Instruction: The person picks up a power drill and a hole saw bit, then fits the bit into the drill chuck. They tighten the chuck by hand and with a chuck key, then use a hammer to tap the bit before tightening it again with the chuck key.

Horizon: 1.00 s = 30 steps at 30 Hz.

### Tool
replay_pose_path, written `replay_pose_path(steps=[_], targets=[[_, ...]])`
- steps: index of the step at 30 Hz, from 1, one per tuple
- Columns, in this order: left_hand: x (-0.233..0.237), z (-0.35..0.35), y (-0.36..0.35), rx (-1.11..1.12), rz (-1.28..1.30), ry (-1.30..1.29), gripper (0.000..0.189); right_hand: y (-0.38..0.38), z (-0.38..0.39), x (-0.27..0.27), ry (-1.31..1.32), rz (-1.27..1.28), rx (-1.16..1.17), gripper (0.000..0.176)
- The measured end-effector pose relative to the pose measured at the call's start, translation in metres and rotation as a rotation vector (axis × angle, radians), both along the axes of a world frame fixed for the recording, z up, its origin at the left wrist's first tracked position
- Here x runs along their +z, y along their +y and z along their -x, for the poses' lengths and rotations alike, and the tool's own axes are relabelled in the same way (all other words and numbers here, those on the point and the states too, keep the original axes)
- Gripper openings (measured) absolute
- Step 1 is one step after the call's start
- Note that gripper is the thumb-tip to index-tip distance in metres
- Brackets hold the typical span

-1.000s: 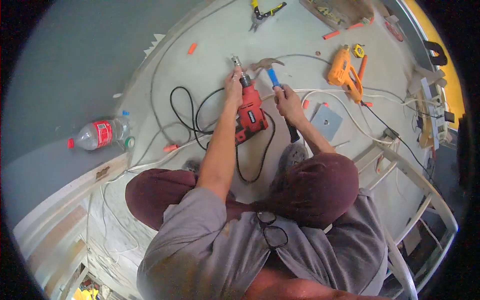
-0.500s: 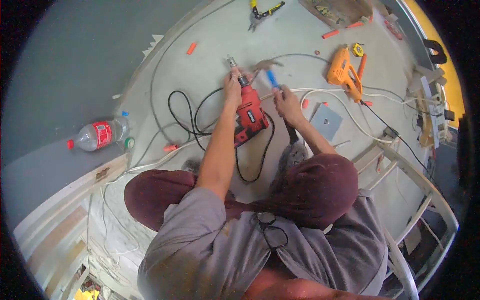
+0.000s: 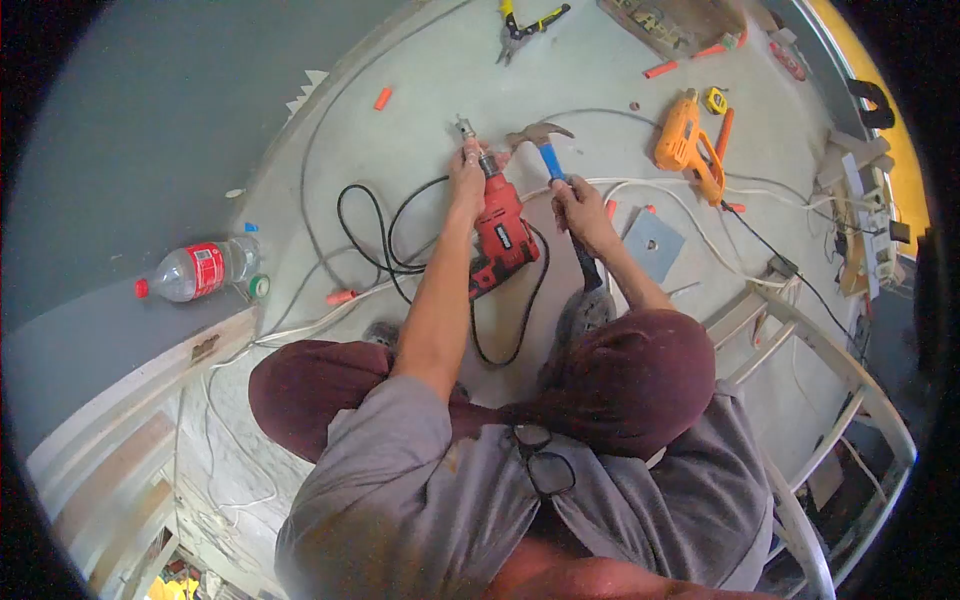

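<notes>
A red and black power drill (image 3: pixel 503 225) lies on the floor between my legs, its front end pointing away from me. My left hand (image 3: pixel 466 182) is closed around the front of the drill by its chuck (image 3: pixel 488 164). From the chuck sticks a metal cutter-like bit (image 3: pixel 464 128). My right hand (image 3: pixel 584 212) grips the dark handle of a claw hammer with a blue neck (image 3: pixel 551 160). The hammer's head is raised just right of the chuck, apart from it. The left fingertips are partly hidden behind the chuck.
To the right are an orange heat gun (image 3: pixel 684 140), a tape measure (image 3: pixel 715 100), a square grey plate with a hole (image 3: pixel 668 250) and a ladder (image 3: pixel 853 372). Pliers (image 3: pixel 518 38) lie ahead. A plastic bottle (image 3: pixel 190 274) lies left. Black cord (image 3: pixel 340 205) loops beside the drill.
The hammer, blurred by motion before, now shows sharply, with its head slightly farther right and tilted differently. The drill's front end has shifted slightly, with my left hand still on it.
</notes>
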<state>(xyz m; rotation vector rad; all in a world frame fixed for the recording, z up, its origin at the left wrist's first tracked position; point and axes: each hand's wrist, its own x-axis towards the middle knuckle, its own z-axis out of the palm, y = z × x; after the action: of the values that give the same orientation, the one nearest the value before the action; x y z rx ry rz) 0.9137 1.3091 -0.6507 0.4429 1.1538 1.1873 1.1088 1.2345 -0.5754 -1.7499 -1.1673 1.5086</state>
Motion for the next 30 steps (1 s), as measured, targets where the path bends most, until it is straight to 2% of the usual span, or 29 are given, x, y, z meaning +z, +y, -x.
replay_pose_path(steps=[2,6,8,9,11,15,17,21,23,27,29,30], targets=[[-0.002,0.003,0.001,-0.063,-0.013,0.005,0.043,-0.001,-0.008,-0.011,0.135,-0.025,-0.082,0.027],[-0.001,-0.001,0.004,-0.042,0.068,-0.002,0.038,-0.016,-0.013,-0.02,0.072,-0.006,-0.106,0.026],[0.001,-0.005,0.004,-0.15,-0.033,0.503,0.037,-0.025,-0.01,-0.025,0.051,0.042,-0.085,0.026],[0.002,-0.005,0.002,-0.155,-0.035,0.505,0.037,-0.029,-0.007,-0.028,0.054,0.042,-0.09,0.026],[0.004,-0.004,-0.001,-0.136,-0.019,0.438,0.047,-0.036,0.0,-0.032,0.118,0.033,-0.145,0.026],[-0.004,-0.007,-0.008,-0.054,-0.068,0.347,0.05,-0.041,-0.001,-0.032,0.183,0.057,-0.164,0.025],[-0.009,-0.004,-0.008,-0.021,-0.091,0.201,0.048,-0.042,-0.002,-0.031,0.198,0.049,-0.176,0.025],[-0.004,0.005,-0.009,-0.086,-0.108,0.073,0.05,-0.041,-0.005,-0.033,0.228,0.028,-0.174,0.026],[0.002,0.01,-0.01,-0.169,-0.099,-0.086,0.053,-0.039,-0.006,-0.032,0.239,0.027,-0.174,0.027],[0.018,0.012,-0.014,-0.252,-0.12,-0.161,0.054,-0.031,-0.001,-0.022,0.222,0.084,-0.161,0.024],[0.021,0.008,-0.017,-0.207,-0.106,-0.161,0.041,-0.027,0.003,-0.013,0.211,0.067,-0.16,0.026],[0.019,0.007,-0.015,-0.208,-0.105,-0.16,0.041,-0.025,0.003,-0.011,0.197,0.048,-0.158,0.029]])
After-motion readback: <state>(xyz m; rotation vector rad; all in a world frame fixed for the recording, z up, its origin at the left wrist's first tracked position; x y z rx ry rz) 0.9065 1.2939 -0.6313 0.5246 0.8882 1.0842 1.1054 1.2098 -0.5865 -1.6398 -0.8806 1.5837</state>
